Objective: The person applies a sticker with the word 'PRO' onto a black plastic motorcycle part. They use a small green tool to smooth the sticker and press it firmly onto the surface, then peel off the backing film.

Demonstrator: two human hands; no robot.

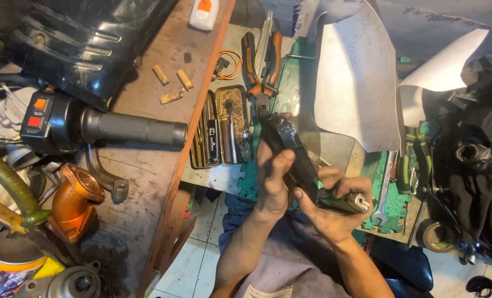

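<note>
Black part (290, 154) in both hands, pliers (262, 60) behind

Single head-mounted view, looking steeply down from above the person's lap at close range. It is facing forward across the cluttered green-matted bench (392, 221), taking in the reddish-brown wooden shelf (157, 165) along the left and the white tiled floor (199, 248) below. Both forearms are entering from the bottom edge, filling the lower centre.
</note>
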